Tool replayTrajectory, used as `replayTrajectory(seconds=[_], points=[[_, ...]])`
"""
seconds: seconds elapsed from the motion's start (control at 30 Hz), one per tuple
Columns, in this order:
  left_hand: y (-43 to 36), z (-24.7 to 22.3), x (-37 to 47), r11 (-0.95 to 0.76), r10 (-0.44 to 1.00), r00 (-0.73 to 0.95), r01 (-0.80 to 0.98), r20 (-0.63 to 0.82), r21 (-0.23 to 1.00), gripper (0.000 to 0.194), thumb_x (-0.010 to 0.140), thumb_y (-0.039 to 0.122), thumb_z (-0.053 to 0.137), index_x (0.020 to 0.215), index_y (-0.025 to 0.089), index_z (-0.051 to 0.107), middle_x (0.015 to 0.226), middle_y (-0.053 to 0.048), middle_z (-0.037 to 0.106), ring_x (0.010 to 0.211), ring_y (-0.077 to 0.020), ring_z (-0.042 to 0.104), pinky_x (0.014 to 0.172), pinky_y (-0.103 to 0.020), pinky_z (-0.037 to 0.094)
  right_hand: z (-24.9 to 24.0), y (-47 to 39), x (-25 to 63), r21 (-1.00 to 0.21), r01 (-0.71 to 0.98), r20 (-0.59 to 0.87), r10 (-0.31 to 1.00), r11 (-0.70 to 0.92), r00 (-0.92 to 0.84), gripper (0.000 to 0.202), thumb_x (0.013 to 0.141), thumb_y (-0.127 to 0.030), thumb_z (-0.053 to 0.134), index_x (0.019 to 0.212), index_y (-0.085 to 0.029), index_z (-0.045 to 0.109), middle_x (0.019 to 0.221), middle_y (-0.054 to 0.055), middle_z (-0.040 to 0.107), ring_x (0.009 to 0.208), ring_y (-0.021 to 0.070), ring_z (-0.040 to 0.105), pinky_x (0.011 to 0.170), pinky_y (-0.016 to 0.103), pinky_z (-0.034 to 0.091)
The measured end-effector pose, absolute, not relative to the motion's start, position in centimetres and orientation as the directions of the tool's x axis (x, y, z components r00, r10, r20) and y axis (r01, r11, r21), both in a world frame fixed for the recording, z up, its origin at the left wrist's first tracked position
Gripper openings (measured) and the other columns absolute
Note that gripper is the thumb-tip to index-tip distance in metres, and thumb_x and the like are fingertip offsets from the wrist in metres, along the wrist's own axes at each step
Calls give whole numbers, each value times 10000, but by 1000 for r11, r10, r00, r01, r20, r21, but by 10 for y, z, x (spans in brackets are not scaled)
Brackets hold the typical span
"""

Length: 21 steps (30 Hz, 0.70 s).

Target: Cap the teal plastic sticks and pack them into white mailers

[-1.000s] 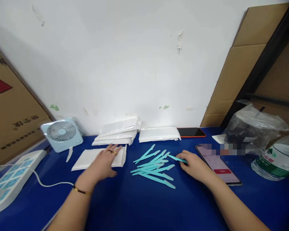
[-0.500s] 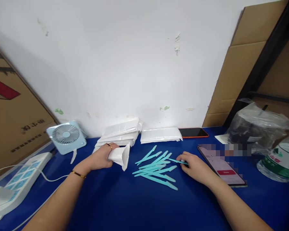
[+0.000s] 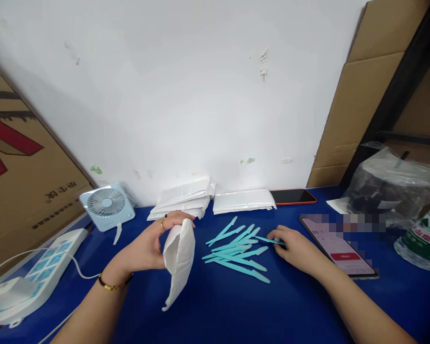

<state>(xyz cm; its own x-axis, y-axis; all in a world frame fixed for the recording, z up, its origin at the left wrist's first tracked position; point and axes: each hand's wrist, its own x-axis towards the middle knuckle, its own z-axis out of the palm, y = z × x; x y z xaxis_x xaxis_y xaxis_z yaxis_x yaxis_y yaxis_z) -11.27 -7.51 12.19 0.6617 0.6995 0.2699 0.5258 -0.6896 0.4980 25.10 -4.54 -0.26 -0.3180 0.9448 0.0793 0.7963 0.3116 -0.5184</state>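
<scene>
My left hand (image 3: 148,246) grips a white packaging bag (image 3: 181,270) by its side, thumb and fingers squeezing it. The bag's mouth gapes partly and the bag is tilted, its lower end hanging towards me. To the right, my right hand (image 3: 292,246) pinches one end of a slim turquoise eyebrow razor (image 3: 265,239); its other end points left. Between my hands several more turquoise eyebrow razors (image 3: 232,253) lie in a loose, overlapping fan on the blue table (image 3: 215,315).
Behind stand a stack of white bags (image 3: 181,193) and a flatter pile (image 3: 243,200), beside an orange-edged phone (image 3: 294,196). A fan (image 3: 107,205) and a power strip (image 3: 50,267) are left. Another phone (image 3: 338,243), a bagged cup (image 3: 387,186) and a bottle (image 3: 424,239) are right.
My left hand has brought the white bag forward, away from the stack, and turned it so its mouth shows. My right hand keeps hold of the razor. The view has shifted slightly.
</scene>
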Motion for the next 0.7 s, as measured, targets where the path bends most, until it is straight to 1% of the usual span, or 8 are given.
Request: replayTrajectory(seconds=[0.07, 0.13, 0.27, 0.33, 0.4, 0.47, 0.57, 0.7], points=[[-76, 125, -111, -718, 675, 682, 521, 282, 461, 504, 687, 301, 650, 1141, 243, 437, 1196, -80, 499, 1138, -244, 453, 976, -381, 366, -2, -46, 251, -518, 797, 83, 945, 311, -316, 259, 761, -201, 466, 942, -248, 645, 952, 54, 597, 839, 203, 589, 762, 294, 441], [-74, 130, -109, -725, 686, 677, 604, 266, 332, 471, 707, 284, 618, 1150, 253, 460, 1154, -67, 523, 1103, -235, 475, 1011, -421, 319, -2, -45, 250, -515, 797, 88, 945, 314, -316, 255, 759, -197, 466, 938, -243, 642, 948, 51, 594, 796, 188, 588, 749, 289, 441], [-61, 145, -100, -577, 727, 597, 799, 340, -170, 401, 722, 188, 551, 1104, 311, 550, 1061, -34, 549, 1079, -253, 469, 1061, -576, 36, -2, -46, 250, -507, 801, 95, 945, 317, -314, 253, 756, -175, 473, 933, -240, 643, 934, 44, 599, 806, 188, 583, 807, 305, 422], [-53, 149, -89, -502, 701, 591, 806, 398, -313, 380, 766, 144, 502, 1102, 314, 552, 1087, -35, 540, 1120, -257, 430, 1060, -572, 33, -1, -46, 249, -514, 799, 94, 947, 312, -309, 265, 752, -160, 474, 941, -237, 644, 939, 44, 598, 813, 186, 583, 813, 304, 420], [-47, 151, -76, -589, 646, 698, 713, 308, -380, 349, 821, 93, 424, 1060, 311, 555, 1065, -13, 546, 1096, -202, 443, 1072, -493, 134, -1, -47, 249, -523, 794, 96, 947, 310, -307, 276, 751, -151, 468, 949, -234, 642, 941, 44, 593, 814, 182, 583, 802, 297, 424], [-42, 152, -64, -683, 585, 780, 622, 224, -384, 341, 845, 59, 365, 1019, 281, 555, 1025, -9, 553, 1055, -167, 464, 1054, -411, 220, 0, -47, 249, -521, 793, 102, 946, 316, -309, 270, 755, -154, 464, 943, -235, 640, 928, 41, 589, 819, 181, 583, 802, 296, 423], [-40, 153, -52, -624, 602, 742, 668, 296, -406, 377, 874, 67, 292, 1084, 281, 521, 1093, -11, 530, 1113, -176, 427, 1064, -441, 175, 0, -47, 249, -513, 795, 107, 942, 325, -317, 256, 757, -158, 471, 931, -241, 640, 921, 38, 586, 822, 181, 584, 804, 299, 420], [-40, 158, -51, -659, 556, 791, 607, 256, -445, 399, 850, 63, 305, 1097, 301, 510, 1122, 4, 527, 1126, -163, 421, 1062, -407, 181, -1, -47, 248, -514, 798, 94, 945, 315, -312, 265, 755, -149, 483, 947, -243, 640, 930, 45, 586, 843, 191, 581, 794, 295, 421]])
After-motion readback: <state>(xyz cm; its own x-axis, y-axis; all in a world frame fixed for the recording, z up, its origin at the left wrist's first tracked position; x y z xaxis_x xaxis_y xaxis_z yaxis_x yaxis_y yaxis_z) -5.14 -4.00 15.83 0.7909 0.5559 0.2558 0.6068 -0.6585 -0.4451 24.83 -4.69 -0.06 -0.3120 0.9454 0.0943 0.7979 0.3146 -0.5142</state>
